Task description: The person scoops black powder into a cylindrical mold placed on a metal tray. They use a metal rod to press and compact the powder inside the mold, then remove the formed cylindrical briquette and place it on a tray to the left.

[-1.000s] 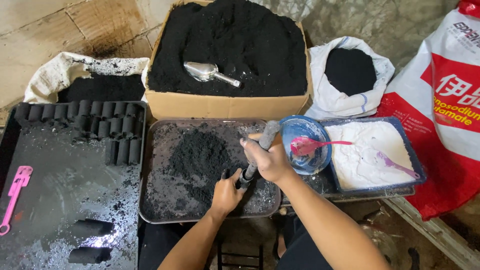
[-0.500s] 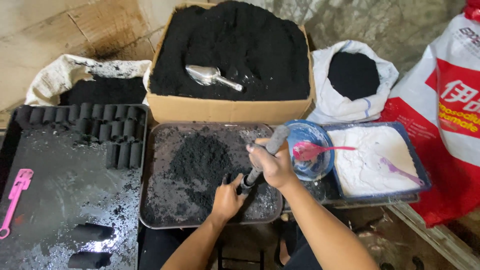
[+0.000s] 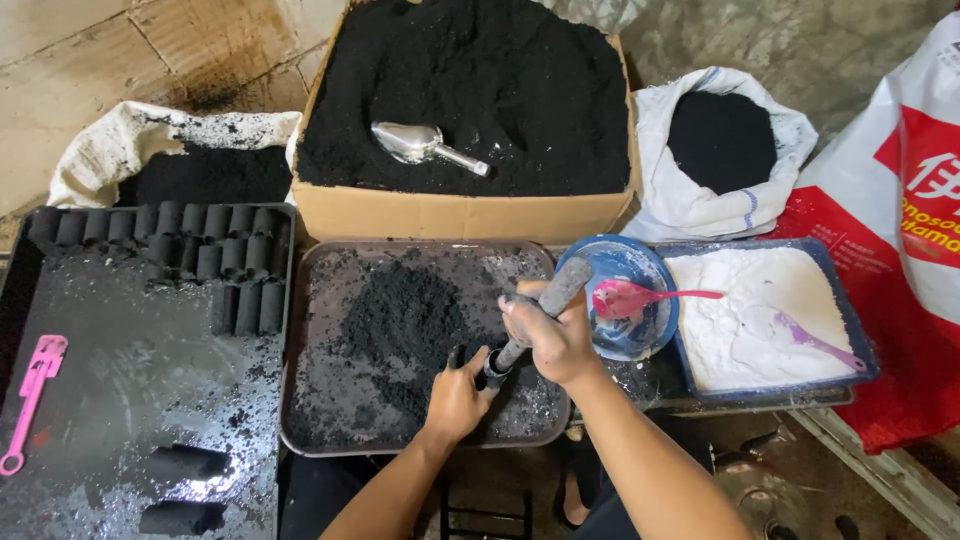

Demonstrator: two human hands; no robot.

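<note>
Gripping the grey rod (image 3: 535, 318), the right hand (image 3: 550, 335) has fingers clamped round it. Left hand (image 3: 458, 392) cups its lower end over the powder tray (image 3: 300, 350), fingers curled together

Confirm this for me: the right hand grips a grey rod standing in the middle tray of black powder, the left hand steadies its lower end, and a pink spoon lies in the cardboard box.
Not quite. In the head view, the pink spoon lies in the blue bowl; the cardboard box holds a metal scoop. The rest stands: the right hand grips the grey rod in the middle tray, and the left hand steadies its lower end.
</note>
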